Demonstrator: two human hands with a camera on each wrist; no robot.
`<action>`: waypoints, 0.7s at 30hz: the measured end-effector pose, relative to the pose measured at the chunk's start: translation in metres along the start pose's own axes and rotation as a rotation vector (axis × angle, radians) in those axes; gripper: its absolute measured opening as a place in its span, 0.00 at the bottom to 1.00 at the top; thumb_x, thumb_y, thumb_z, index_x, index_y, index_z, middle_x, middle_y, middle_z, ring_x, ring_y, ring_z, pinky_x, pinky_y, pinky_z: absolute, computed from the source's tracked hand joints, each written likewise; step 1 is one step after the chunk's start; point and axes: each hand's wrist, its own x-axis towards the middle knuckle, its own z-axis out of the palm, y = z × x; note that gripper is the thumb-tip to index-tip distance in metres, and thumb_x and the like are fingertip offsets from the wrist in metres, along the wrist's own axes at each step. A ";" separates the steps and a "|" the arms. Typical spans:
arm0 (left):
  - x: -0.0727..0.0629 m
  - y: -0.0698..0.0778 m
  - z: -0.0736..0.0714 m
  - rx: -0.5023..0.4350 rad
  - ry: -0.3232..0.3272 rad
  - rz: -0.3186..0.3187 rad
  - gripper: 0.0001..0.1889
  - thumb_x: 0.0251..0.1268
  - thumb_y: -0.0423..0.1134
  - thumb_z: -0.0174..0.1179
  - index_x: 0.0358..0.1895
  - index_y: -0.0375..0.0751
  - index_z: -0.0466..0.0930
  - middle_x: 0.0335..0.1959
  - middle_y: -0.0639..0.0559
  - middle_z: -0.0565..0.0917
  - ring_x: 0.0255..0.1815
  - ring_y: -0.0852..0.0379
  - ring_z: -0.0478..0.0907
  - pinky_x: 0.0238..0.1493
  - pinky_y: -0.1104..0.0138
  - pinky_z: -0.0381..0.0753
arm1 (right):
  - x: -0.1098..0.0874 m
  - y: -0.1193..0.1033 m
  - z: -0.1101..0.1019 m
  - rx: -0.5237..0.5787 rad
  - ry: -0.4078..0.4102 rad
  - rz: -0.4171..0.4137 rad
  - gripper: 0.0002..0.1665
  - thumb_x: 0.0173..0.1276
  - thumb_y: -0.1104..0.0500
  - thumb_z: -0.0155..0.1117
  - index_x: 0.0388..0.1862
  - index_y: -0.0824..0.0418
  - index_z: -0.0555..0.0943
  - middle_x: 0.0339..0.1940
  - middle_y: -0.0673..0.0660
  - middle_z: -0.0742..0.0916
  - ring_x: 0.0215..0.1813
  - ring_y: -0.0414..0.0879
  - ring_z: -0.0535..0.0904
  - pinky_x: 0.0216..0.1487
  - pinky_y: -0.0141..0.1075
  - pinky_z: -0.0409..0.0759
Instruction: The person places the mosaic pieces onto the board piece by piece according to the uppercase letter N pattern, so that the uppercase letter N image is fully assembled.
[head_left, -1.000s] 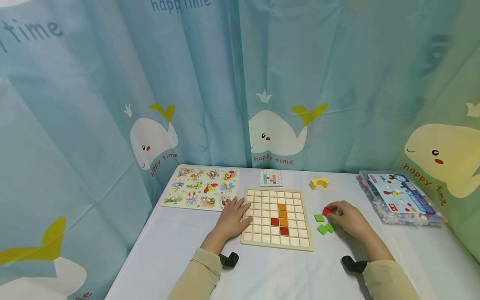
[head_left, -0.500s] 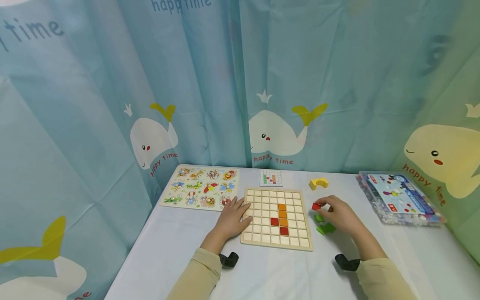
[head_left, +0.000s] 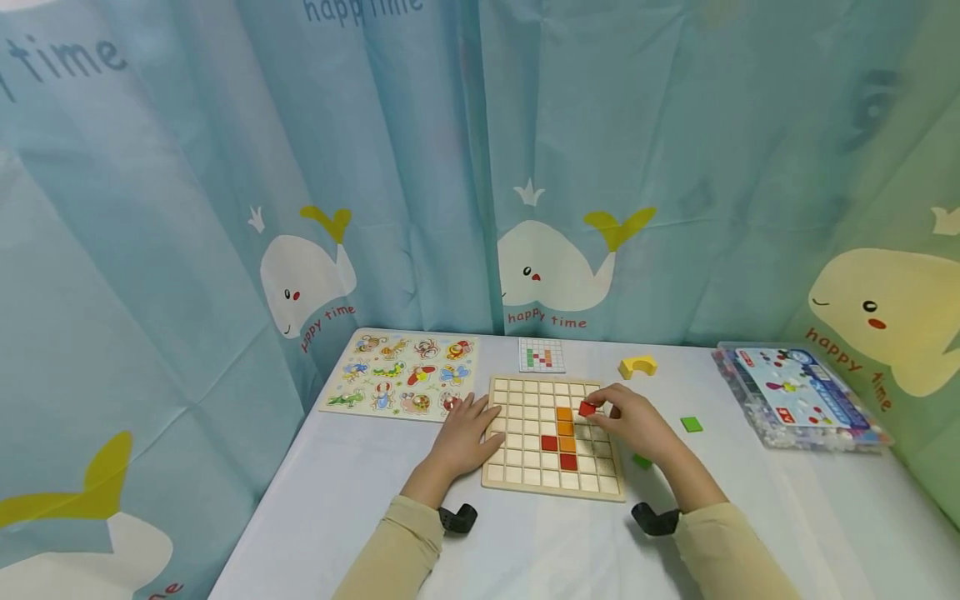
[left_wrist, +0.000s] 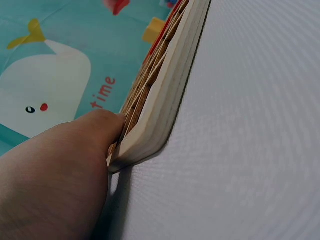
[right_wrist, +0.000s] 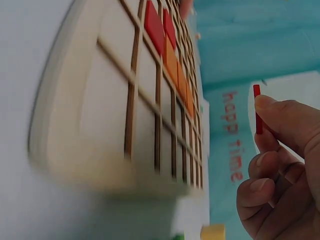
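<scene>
In the head view my right hand (head_left: pixel 637 422) pinches a red square tile (head_left: pixel 587 408) over the right side of the wooden grid board (head_left: pixel 517 484). The right wrist view shows that red tile (right_wrist: pixel 258 109) edge-on between thumb and fingertip, apart from the board. Two other red tiles (head_left: pixel 568 462) and a column of orange tiles (head_left: pixel 566 428) lie in the board's cells. My left hand (head_left: pixel 462 438) rests on the board's left edge with fingers extended. In the left wrist view its thumb (left_wrist: pixel 102 125) touches the board's rim (left_wrist: pixel 165 105).
One green tile (head_left: pixel 692 424) lies right of the board; another green tile (head_left: pixel 642 461) is partly hidden under my right hand. A pattern card (head_left: pixel 541 356), yellow arch block (head_left: pixel 637 367), insect puzzle board (head_left: pixel 397 375) and clear plastic box (head_left: pixel 802 396) stand around the grid board.
My right hand has picked up the red tile beside the green tiles and carried it left over the board. A green tile now lies farther right. The left hand has stayed put.
</scene>
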 end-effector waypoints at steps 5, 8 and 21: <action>0.000 0.000 0.000 0.001 0.006 0.003 0.30 0.73 0.59 0.48 0.74 0.52 0.67 0.78 0.50 0.62 0.81 0.43 0.50 0.81 0.49 0.47 | 0.006 -0.015 0.014 0.027 -0.023 -0.055 0.15 0.67 0.55 0.68 0.52 0.56 0.83 0.47 0.54 0.83 0.36 0.44 0.71 0.32 0.32 0.72; 0.000 0.001 0.000 -0.001 0.003 0.002 0.30 0.73 0.59 0.48 0.74 0.52 0.66 0.78 0.50 0.62 0.81 0.43 0.49 0.81 0.49 0.48 | 0.008 -0.021 0.023 0.039 -0.037 -0.081 0.14 0.68 0.55 0.68 0.51 0.55 0.84 0.47 0.53 0.84 0.35 0.44 0.71 0.33 0.32 0.73; -0.001 0.001 -0.002 0.001 0.010 0.008 0.30 0.73 0.59 0.49 0.73 0.52 0.67 0.78 0.49 0.62 0.81 0.43 0.50 0.81 0.49 0.49 | 0.020 -0.035 0.055 0.047 -0.064 -0.080 0.16 0.67 0.53 0.68 0.52 0.54 0.84 0.49 0.50 0.85 0.48 0.46 0.79 0.53 0.46 0.81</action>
